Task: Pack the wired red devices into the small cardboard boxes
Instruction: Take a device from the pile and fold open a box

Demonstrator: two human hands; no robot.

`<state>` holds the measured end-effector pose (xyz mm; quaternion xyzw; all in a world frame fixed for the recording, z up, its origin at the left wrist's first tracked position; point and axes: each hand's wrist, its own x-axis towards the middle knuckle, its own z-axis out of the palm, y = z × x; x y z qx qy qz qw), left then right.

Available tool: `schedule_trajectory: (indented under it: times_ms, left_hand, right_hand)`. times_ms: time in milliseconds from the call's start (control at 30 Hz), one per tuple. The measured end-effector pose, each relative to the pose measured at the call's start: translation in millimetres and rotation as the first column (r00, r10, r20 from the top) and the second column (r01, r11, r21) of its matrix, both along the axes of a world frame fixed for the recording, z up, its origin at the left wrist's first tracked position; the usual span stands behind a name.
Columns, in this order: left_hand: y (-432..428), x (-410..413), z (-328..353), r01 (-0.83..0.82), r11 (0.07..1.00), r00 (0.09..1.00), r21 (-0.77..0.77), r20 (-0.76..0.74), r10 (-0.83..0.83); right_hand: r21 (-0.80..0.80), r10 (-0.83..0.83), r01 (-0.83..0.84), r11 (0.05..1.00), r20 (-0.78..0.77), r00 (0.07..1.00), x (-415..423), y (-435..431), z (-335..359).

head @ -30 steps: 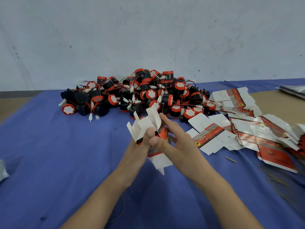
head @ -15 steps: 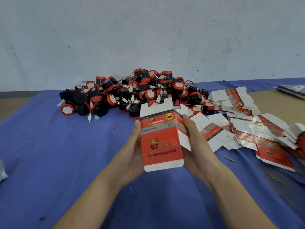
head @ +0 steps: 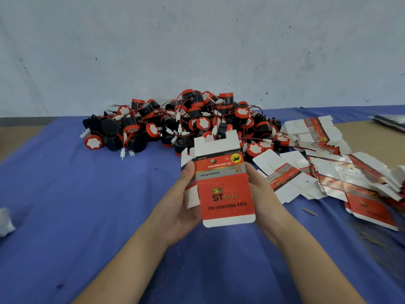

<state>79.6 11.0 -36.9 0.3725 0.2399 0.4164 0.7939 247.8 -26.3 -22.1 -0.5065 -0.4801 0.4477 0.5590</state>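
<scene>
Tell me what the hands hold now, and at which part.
One red cardboard box, held between both hands: left hand on its left side, right hand on its right side.

Near and left: the blue-covered surface (head: 65, 205) lies bare from the near edge out to the pile of wired red devices (head: 186, 121), save a white scrap (head: 5, 220) at the far left edge. That pile blocks the far centre against the wall, loose wires and white plugs trailing off its near side. Right side is crowded with flat box blanks (head: 328, 172) spread from mid-depth to the right edge; a narrow bare strip runs between them and the right hand (head: 260, 194).
</scene>
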Motion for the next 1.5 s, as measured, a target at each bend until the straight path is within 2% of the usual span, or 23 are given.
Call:
schedule_trajectory:
  times_ms: [100, 167, 233, 300, 367, 433, 533, 633, 700, 833, 1167, 1367, 1500]
  left_hand:
    - [2.8, 3.0, 2.9, -0.141, 0.988, 0.984, 0.069, -0.101, 0.148]
    - [2.7, 2.4, 6.4, -0.197, 0.972, 0.969, 0.13, -0.123, 0.213]
    - [1.2, 1.5, 8.4, -0.239, 0.95, 0.952, 0.198, -0.146, 0.27]
    - [-2.5, 4.2, 8.3, -0.232, 0.924, 0.939, 0.306, -0.178, 0.294]
    - [-8.7, 9.3, 7.3, -0.155, 0.883, 0.937, 0.443, -0.218, 0.274]
    - [-14.6, 14.3, 6.0, -0.076, 0.853, 0.944, 0.516, -0.238, 0.228]
    - [-18.0, 18.2, 1.9, -0.045, 0.861, 0.953, 0.507, -0.236, 0.189]
    - [-16.4, 17.7, -1.5, -0.067, 0.857, 0.948, 0.511, -0.234, 0.213]
    - [-15.3, 16.6, -1.8, -0.085, 0.847, 0.948, 0.525, -0.219, 0.231]
    - [-18.6, 15.3, -1.0, -0.102, 0.834, 0.947, 0.542, -0.203, 0.247]
    - [-19.1, 14.7, 0.2, -0.079, 0.854, 0.939, 0.514, -0.251, 0.237]
    - [-8.6, 7.0, 7.3, -0.041, 0.902, 0.966, 0.43, -0.213, 0.145]
    - [-5.9, 6.8, 0.2, -0.033, 0.904, 0.972, 0.426, -0.196, 0.128]
  right_hand:
    - [0.133, -0.234, 0.232, 0.963, 0.001, 0.972, -0.4, 0.4, 5.0]
    - [0.205, -0.328, 0.321, 0.924, -0.004, 0.945, 2.2, 0.2, 4.7]
    - [0.243, -0.316, 0.297, 0.924, 0.045, 0.948, 1.8, -1.1, 3.4]
    - [0.224, -0.202, 0.186, 0.957, 0.051, 0.978, -4.8, -3.1, 0.2]
    - [0.193, -0.112, 0.09, 0.977, 0.104, 0.988, -14.1, -3.9, -4.7]
    - [0.211, -0.102, 0.06, 0.976, 0.194, 0.976, -23.2, -5.2, -6.9]
    - [0.293, -0.157, 0.066, 0.954, 0.3, 0.941, -30.2, -5.5, -8.4]
    - [0.369, -0.211, 0.026, 0.929, 0.472, 0.856, -34.1, -5.3, -14.1]
    - [0.414, -0.23, -0.003, 0.91, 0.511, 0.828, -34.5, -4.9, -17.5]
    - [0.453, -0.277, 0.046, 0.89, 0.458, 0.844, -35.8, -3.5, -16.2]
    - [0.439, -0.315, 0.093, 0.894, 0.467, 0.826, -35.8, -8.7, -10.4]
    - [0.392, -0.153, 0.007, 0.92, 0.343, 0.927, -32.8, -11.5, -6.0]
    - [0.337, -0.071, -0.045, 0.94, 0.325, 0.943, -33.8, -15.6, -8.8]
